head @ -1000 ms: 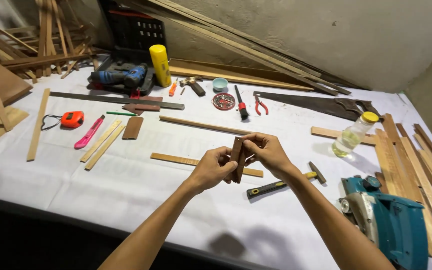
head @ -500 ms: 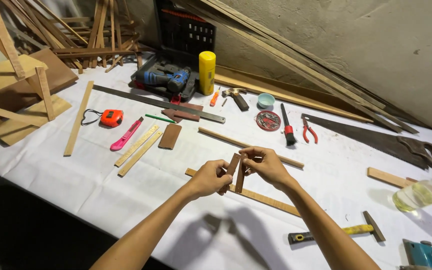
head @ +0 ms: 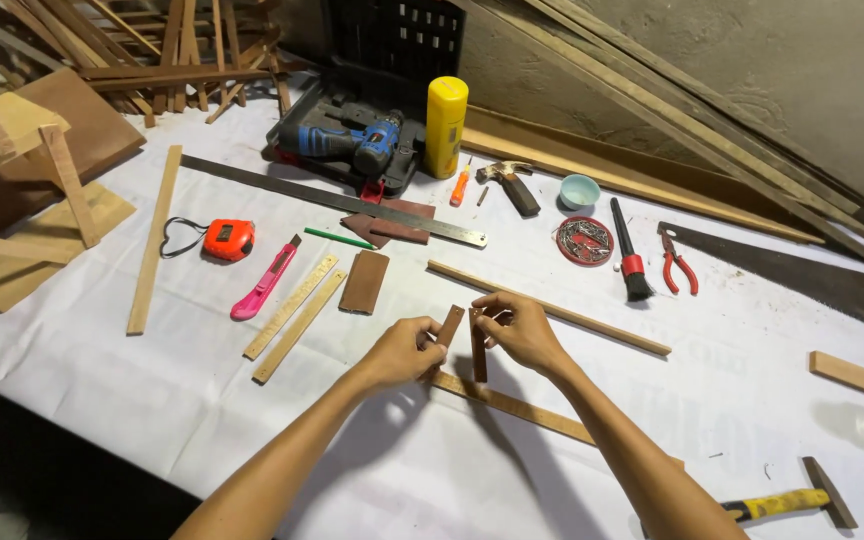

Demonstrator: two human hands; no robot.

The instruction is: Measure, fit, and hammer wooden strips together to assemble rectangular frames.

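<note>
My left hand (head: 404,352) pinches a short dark brown wood piece (head: 449,326) by its lower end, tilted to the right. My right hand (head: 524,330) holds a second thin dark wood strip (head: 478,352) nearly upright, right beside the first. The two pieces meet near their tops, just above the white cloth (head: 432,470). A long light wooden strip (head: 517,407) lies flat on the cloth directly under both hands.
A brown block (head: 364,281), two light strips (head: 294,312), a pink utility knife (head: 266,281) and an orange tape measure (head: 228,240) lie to the left. A steel ruler (head: 342,201), drill (head: 354,140), yellow can (head: 446,112), brush (head: 630,255), pliers (head: 678,262) and saw (head: 802,277) lie beyond.
My view has swung left and closer to the table. Both hands have come down toward the cloth with the two dark pieces, which now stand slightly apart at their lower ends.
</note>
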